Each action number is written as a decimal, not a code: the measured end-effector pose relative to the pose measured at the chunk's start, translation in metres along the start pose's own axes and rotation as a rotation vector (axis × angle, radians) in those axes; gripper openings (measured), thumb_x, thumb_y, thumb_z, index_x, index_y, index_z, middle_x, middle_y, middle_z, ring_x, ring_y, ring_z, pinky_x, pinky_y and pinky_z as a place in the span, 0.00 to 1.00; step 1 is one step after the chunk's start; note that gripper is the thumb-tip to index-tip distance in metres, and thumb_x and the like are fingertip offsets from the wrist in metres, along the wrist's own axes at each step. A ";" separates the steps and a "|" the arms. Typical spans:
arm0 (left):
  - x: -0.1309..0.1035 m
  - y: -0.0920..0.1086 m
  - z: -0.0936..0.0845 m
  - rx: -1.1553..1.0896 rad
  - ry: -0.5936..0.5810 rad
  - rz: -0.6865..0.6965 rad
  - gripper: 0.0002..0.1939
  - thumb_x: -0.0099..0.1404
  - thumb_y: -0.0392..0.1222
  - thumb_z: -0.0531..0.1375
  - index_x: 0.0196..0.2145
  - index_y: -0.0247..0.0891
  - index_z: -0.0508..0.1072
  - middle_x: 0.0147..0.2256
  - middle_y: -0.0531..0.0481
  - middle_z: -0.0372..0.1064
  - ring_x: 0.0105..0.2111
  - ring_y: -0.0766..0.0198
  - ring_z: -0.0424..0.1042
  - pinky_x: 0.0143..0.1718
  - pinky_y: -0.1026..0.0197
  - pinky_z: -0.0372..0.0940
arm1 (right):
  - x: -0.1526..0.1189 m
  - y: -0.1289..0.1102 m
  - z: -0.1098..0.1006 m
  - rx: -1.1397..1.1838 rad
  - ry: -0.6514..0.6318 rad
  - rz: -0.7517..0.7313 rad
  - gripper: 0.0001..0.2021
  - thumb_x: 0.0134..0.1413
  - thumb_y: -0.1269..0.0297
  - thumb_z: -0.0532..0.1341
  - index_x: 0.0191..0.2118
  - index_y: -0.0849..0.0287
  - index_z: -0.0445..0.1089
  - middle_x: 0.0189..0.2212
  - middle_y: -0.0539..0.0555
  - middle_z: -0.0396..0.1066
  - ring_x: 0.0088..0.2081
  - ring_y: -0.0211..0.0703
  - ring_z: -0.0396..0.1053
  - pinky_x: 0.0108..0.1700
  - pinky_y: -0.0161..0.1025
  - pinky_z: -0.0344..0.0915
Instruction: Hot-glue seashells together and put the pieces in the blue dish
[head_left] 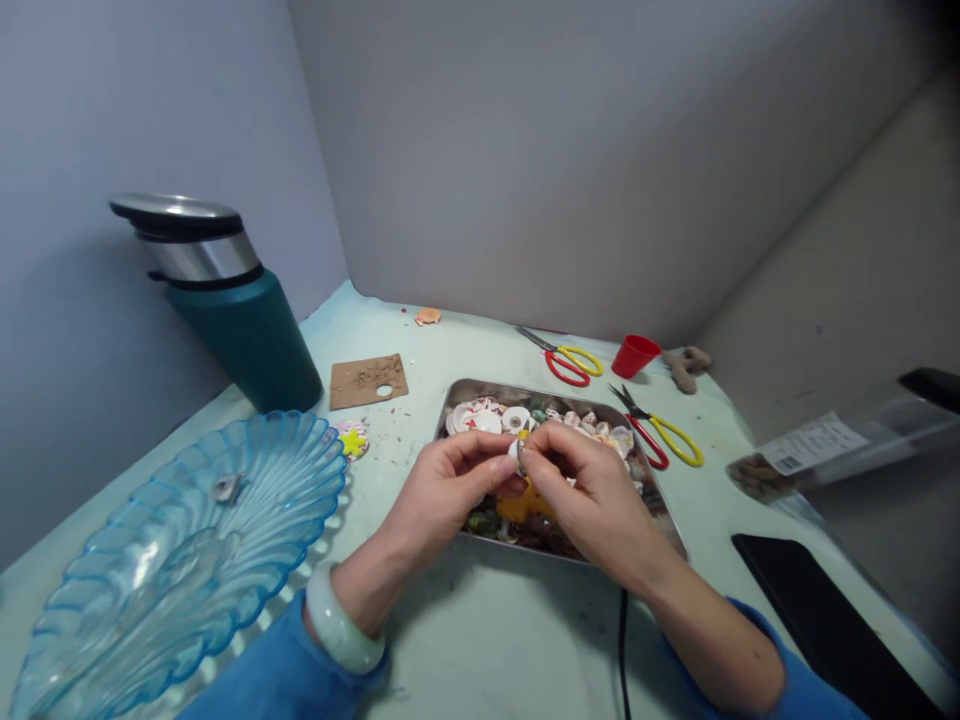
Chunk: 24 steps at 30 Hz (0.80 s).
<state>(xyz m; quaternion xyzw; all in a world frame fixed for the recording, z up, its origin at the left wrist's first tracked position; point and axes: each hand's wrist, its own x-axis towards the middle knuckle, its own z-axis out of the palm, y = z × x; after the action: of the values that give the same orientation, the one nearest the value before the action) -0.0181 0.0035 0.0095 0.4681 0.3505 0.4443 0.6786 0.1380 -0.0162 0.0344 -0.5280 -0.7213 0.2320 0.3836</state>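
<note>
Over a metal tray [667, 515] of shells and small pieces, my left hand [450, 485] and my right hand [581, 490] meet at the fingertips. Both pinch one small white piece [516, 450], mostly covered by the fingers, so its exact shape is unclear. A pale green bangle [341, 625] circles my left wrist. Below the hands, a yellow piece [521, 503] lies in the tray among white, brown and green shells.
On the left are a blue shell-shaped dish [247, 540], a teal bottle [251, 335] and a brown card [367, 382]. Two pairs of scissors [574, 365] [664, 435], a red cup [634, 355], a plastic bag [825, 455] and a black object [817, 610] lie beyond and right.
</note>
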 end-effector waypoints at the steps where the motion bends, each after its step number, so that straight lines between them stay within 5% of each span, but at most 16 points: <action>1: 0.000 0.000 0.000 0.003 0.003 0.001 0.13 0.55 0.42 0.68 0.37 0.34 0.79 0.32 0.48 0.76 0.31 0.66 0.73 0.37 0.64 0.67 | 0.000 0.000 0.000 -0.005 -0.004 -0.004 0.11 0.58 0.70 0.54 0.24 0.57 0.60 0.22 0.47 0.59 0.26 0.37 0.58 0.29 0.35 0.54; 24: -0.002 0.001 -0.001 0.053 0.000 -0.032 0.13 0.54 0.44 0.68 0.37 0.35 0.80 0.30 0.48 0.76 0.29 0.65 0.72 0.36 0.63 0.67 | 0.002 0.002 -0.005 0.050 -0.097 0.022 0.11 0.59 0.70 0.53 0.25 0.57 0.59 0.21 0.45 0.57 0.25 0.36 0.56 0.28 0.35 0.53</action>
<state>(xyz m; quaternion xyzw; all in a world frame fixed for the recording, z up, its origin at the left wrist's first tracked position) -0.0196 0.0024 0.0103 0.4801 0.3697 0.4239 0.6731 0.1428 -0.0143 0.0368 -0.5141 -0.7274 0.2793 0.3586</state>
